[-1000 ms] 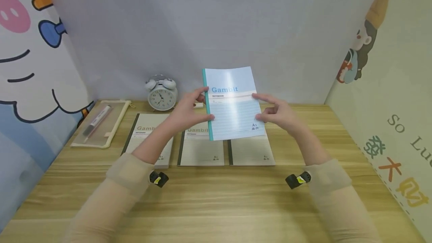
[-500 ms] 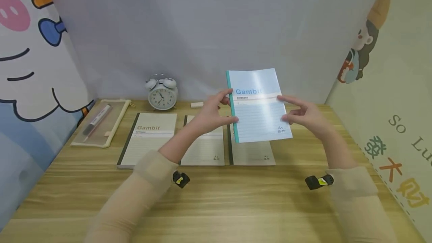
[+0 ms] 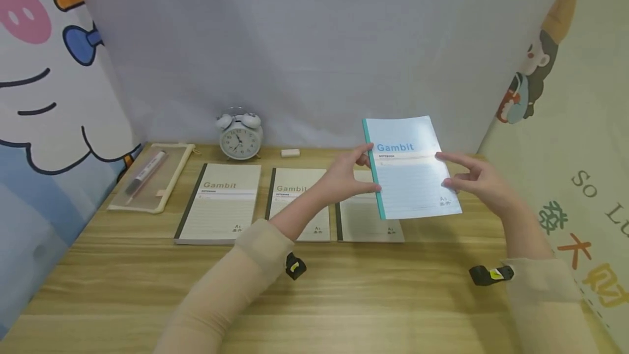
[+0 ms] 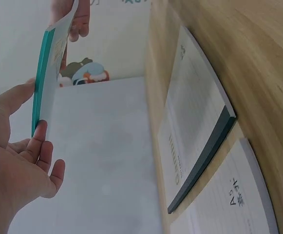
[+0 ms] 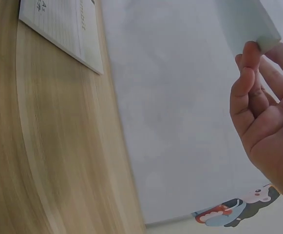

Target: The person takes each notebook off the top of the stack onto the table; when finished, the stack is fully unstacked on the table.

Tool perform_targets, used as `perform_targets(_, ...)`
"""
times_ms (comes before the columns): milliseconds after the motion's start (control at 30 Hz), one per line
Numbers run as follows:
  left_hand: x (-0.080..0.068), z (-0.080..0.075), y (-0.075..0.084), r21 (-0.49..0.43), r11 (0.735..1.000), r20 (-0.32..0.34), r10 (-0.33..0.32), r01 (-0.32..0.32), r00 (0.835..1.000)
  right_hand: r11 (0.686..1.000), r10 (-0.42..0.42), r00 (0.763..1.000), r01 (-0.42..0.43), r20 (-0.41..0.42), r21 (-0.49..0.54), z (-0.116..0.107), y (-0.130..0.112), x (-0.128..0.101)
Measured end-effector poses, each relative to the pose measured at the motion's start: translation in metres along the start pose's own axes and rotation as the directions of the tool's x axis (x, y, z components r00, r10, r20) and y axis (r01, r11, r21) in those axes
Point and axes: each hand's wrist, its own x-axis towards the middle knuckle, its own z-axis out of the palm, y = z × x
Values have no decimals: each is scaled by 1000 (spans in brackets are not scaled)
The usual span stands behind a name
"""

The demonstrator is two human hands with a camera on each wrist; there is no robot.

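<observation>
A pale blue Gambit notebook (image 3: pixel 410 179) with a teal spine is held up off the table, tilted so its cover faces the head camera. My left hand (image 3: pixel 346 176) pinches the spine edge between thumb and fingers; the left wrist view shows that spine (image 4: pixel 43 73) side-on. My right hand (image 3: pixel 484 184) pinches the opposite edge, and in the right wrist view its fingertips (image 5: pixel 251 51) sit at the notebook's edge. Below lie three cream notebooks with dark spines in a row: a left one (image 3: pixel 218 212), a middle one (image 3: pixel 314 223) and a right one (image 3: pixel 368 223), partly covered by the raised notebook.
At the back left stands a white twin-bell alarm clock (image 3: pixel 239 138), with a small white eraser-like block (image 3: pixel 290 153) to its right. A mesh zip pouch (image 3: pixel 169 179) holding a marker lies at the far left. A grey curtain (image 3: pixel 314 59) rises behind the wooden table (image 3: pixel 344 299).
Both hands have carried the blue notebook to the right and somewhat lower. The left and middle cream notebooks and the white block now show more fully.
</observation>
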Motion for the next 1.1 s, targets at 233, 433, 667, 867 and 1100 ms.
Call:
perform_targets(233, 9, 25, -3, -16, 1000, 33, 4, -3, 999, 999, 51, 999, -51, -1, -7, -9, 16, -13)
perform_targets(433, 15, 47, -5, -34, 999, 48, -21, 22, 999, 989, 117, 993, -119, -24, -84, -16, 32, -22)
perform_targets(667, 27, 74, -12, -34, 999, 57, -39, 41, 998, 982, 171, 985, -172, -9, -75, -26, 50, -29)
perform_targets(867, 35, 91, -18, -26, 996, 58, -84, 86, 995, 976, 206, 979, -205, 4, -66, -29, 62, -34)
perform_targets(1100, 39, 107, -26, 50, 990, 53, -132, 129, 990, 965, 240, 971, -238, 8, -114, -31, 79, -37)
